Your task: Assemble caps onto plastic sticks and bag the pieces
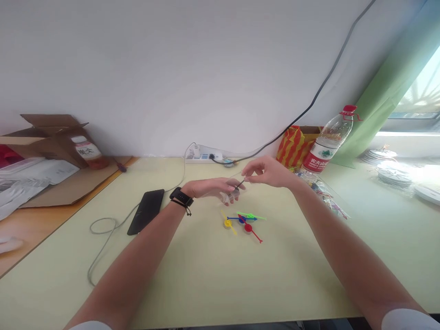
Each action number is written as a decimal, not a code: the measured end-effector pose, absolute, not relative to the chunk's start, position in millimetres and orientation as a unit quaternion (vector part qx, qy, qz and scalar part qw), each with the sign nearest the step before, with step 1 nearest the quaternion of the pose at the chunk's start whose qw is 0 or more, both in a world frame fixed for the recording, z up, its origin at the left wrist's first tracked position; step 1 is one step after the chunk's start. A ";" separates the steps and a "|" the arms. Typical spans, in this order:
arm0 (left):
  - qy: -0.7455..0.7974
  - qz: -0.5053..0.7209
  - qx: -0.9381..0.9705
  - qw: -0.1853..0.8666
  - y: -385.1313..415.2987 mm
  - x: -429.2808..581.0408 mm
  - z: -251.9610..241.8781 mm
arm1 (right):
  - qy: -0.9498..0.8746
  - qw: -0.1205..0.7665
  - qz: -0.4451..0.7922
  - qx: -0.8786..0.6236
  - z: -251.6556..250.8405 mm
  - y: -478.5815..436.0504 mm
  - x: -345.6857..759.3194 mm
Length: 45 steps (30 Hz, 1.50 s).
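Observation:
My left hand point(215, 185), with a black watch on the wrist, is closed on a small clear plastic bag point(227, 198). My right hand point(270, 172) pinches a thin black stick-like piece point(239, 184) between thumb and fingertips, at the bag; its lower end is hidden by the left fingers and the bag. Nearer me on the table lie spinner arrows with round hubs: a yellow spinner arrow point(227, 223), a blue spinner arrow point(242, 220), a red spinner arrow point(248, 228) and a green spinner arrow point(250, 216). Some of them overlap.
A black phone point(146, 211) on a cable lies left, before an open cardboard box point(51, 133) and a drink bottle point(90, 153). A power strip point(203, 154) lies by the wall. Right stand a large water bottle point(323, 146), a striped bag point(292, 144) and wrapped white discs point(393, 174).

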<state>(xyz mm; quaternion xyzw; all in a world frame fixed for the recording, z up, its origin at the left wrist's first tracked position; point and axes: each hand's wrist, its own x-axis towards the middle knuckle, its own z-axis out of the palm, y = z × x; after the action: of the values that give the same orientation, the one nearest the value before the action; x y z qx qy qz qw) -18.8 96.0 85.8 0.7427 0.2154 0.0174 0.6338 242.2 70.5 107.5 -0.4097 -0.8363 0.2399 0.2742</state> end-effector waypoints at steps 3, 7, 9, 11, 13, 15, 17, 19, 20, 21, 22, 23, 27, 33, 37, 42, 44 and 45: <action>0.219 0.016 0.741 0.635 95.7 -17.1 85.3 | -0.830 0.281 0.250 -0.411 105.4 71.7 241.1; 0.223 0.022 0.735 0.640 95.4 -15.7 84.2 | -0.828 0.298 0.259 -0.397 103.4 71.1 237.4; 0.223 0.024 0.733 0.642 95.3 -15.4 83.9 | -0.827 0.308 0.259 -0.392 102.6 70.4 235.3; 0.223 0.029 0.731 0.644 95.2 -15.2 83.8 | -0.828 0.305 0.262 -0.390 102.0 69.7 233.2; 0.224 0.030 0.731 0.644 95.3 -15.3 83.9 | -0.832 0.289 0.270 -0.389 102.4 68.8 231.5; 0.229 0.028 0.730 0.643 95.9 -15.9 84.4 | -0.837 0.271 0.278 -0.386 104.9 67.1 231.3; 0.236 0.028 0.729 0.642 96.9 -17.2 84.7 | -0.835 0.261 0.292 -0.386 109.4 64.5 233.6; 0.240 0.034 0.728 0.641 98.2 -19.3 84.5 | -0.829 0.256 0.314 -0.385 114.6 62.0 238.3; 0.242 0.037 0.727 0.642 98.8 -20.5 84.1 | -0.828 0.251 0.326 -0.382 116.9 61.3 241.4; 0.244 0.039 0.726 0.642 99.5 -21.7 83.5 | -0.828 0.244 0.335 -0.377 118.7 61.0 244.5; 0.246 0.039 0.724 0.643 100.1 -22.9 82.8 | -0.830 0.240 0.341 -0.371 119.9 61.2 247.7; 0.248 0.041 0.723 0.644 100.8 -24.2 82.0 | -0.832 0.239 0.343 -0.365 120.4 61.9 250.6; 0.260 0.055 0.723 0.637 105.7 -30.5 79.0 | -0.833 0.256 0.337 -0.358 118.4 67.6 258.9; 0.311 0.097 0.716 0.617 118.3 -45.5 74.2 | -0.821 0.235 0.291 -0.431 110.0 77.7 266.9; 0.327 0.106 0.715 0.609 122.9 -51.1 70.4 | -0.845 -0.059 0.342 -0.406 92.5 82.0 262.4; 0.323 0.108 0.717 0.608 123.2 -50.6 68.2 | -0.802 -0.231 0.381 -0.397 67.1 84.6 243.4; 0.328 0.108 0.717 0.606 122.5 -50.1 69.1 | -0.803 -0.221 0.384 -0.397 65.1 84.6 240.6; 0.329 0.105 0.717 0.606 122.1 -50.0 69.8 | -0.802 -0.214 0.389 -0.400 66.4 84.3 241.5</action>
<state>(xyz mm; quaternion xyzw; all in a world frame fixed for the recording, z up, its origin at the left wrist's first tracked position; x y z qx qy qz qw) -50.0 122.1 69.8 0.7172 0.3287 0.1047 0.6055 241.5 84.3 66.4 -0.3998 -0.8017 0.3894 -0.2141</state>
